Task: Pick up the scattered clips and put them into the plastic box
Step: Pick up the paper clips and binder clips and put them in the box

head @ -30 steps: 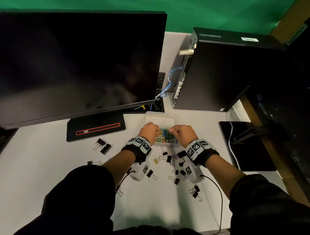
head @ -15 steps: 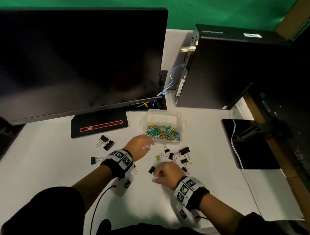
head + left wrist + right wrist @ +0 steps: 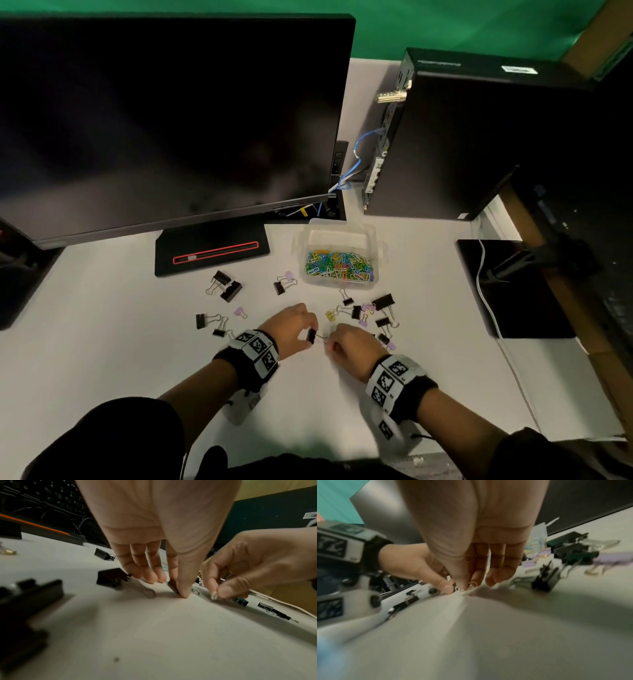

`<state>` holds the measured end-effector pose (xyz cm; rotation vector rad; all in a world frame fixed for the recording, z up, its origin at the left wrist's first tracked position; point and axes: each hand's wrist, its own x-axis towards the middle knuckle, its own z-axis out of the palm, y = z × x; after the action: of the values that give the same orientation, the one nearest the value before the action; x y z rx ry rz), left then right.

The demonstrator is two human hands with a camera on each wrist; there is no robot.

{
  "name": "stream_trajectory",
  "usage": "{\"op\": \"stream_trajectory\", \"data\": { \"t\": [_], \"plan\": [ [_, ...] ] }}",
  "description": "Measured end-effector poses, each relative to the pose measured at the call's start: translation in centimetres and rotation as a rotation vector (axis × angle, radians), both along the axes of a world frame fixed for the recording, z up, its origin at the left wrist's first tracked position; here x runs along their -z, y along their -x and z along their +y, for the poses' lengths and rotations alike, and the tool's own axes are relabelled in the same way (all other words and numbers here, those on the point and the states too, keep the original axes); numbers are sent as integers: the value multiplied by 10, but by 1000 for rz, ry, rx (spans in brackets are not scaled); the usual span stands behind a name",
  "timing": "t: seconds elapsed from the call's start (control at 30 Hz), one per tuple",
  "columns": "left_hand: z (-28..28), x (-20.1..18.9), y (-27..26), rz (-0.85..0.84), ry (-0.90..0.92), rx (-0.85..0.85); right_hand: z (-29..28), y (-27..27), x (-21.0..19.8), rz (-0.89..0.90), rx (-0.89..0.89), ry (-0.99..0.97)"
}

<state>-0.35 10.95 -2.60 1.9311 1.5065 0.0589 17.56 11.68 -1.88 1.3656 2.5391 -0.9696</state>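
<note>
Both hands are now coming back from the plastic box (image 3: 339, 255) toward the desk's (image 3: 102, 342) near edge, the left hand (image 3: 291, 325) pinching a black binder clip (image 3: 311, 335) and the right hand (image 3: 352, 346) pinching its wire handle, so another pickup is starting.

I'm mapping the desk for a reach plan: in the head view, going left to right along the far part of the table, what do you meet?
Monitor → monitor base → plastic box of coloured paper clips → computer tower → black pad with a white cable across it.
</note>
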Motion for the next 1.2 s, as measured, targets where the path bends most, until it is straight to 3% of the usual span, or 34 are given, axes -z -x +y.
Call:
{"op": "stream_trajectory", "data": {
  "t": [0.27, 0.4, 0.57, 0.73, 0.83, 1.0, 1.2],
  "plan": [
    [-15, 4, 2, -6, -42, -114, 74, 2, -48, 171, 242, -294],
    [-3, -2, 7, 6, 11, -195, 104, 11, -57, 91, 243, -309],
    [-1, -2, 15, -32, -39, -272, 109, -11, -48, -3, 390, -262],
    [-2, -4, 12, -41, -88, -153, 90, -56, -19, -139, 547, -164],
    [1, -9, -14, 57, -102, 15, 72, -65, -5, -181, 570, -89],
    [14, -7, -67, 195, -105, 216, 49, -64, 2, -3, 581, -42],
    [14, 2, -67, 314, -56, 317, 51, -67, -8, 166, 639, -31]
  ]
}}
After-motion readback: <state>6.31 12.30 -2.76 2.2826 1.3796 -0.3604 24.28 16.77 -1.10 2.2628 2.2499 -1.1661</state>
